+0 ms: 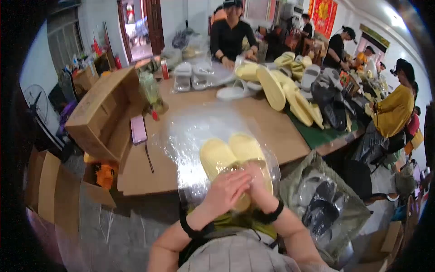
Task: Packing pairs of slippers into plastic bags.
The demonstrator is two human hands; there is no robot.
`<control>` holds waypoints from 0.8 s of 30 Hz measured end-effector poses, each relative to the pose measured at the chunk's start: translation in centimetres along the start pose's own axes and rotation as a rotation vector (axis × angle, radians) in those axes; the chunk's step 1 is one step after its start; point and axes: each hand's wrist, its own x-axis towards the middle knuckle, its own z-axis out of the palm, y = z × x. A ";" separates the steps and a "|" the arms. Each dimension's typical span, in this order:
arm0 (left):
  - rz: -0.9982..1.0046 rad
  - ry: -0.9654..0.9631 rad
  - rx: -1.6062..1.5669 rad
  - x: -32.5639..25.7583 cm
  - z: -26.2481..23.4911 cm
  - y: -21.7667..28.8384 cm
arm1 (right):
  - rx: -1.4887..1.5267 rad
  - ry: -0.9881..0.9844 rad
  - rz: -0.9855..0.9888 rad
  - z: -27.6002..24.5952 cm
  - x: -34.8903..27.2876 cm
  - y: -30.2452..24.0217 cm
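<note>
A pair of pale yellow slide sandals [219,156] lies side by side at the table's near edge, toes pointing away from me. Under and around them spreads clear plastic film [186,140], apparently a bag, glossy and crumpled. My left hand [230,189] rests over the straps with its fingers stretched out toward the right. Close against it, my right hand [256,177] lies on the right sandal, its fingers partly covered and hard to read. Both hands hide most of the straps.
A tipped cardboard box [97,113] stands left, beside a pink phone [138,130] and a clear jar [150,88]. Yellow sandals [272,88] pile up at far right; grey pairs [183,75] lie behind. A sack [290,190] of bagged sandals sits right. A person [232,34] works opposite.
</note>
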 end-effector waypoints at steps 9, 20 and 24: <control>-0.031 -0.001 -0.106 -0.6 -0.5 0.0 | 0.271 0.245 0.306 -0.4 8.5 -0.1; -0.298 0.173 0.172 -1.6 -2.6 -10.8 | 0.868 -0.323 -0.313 -11.9 -6.6 -4.2; -0.371 0.128 0.296 -1.8 -1.6 -14.1 | 0.911 -0.024 -0.003 -16.3 -5.1 -4.1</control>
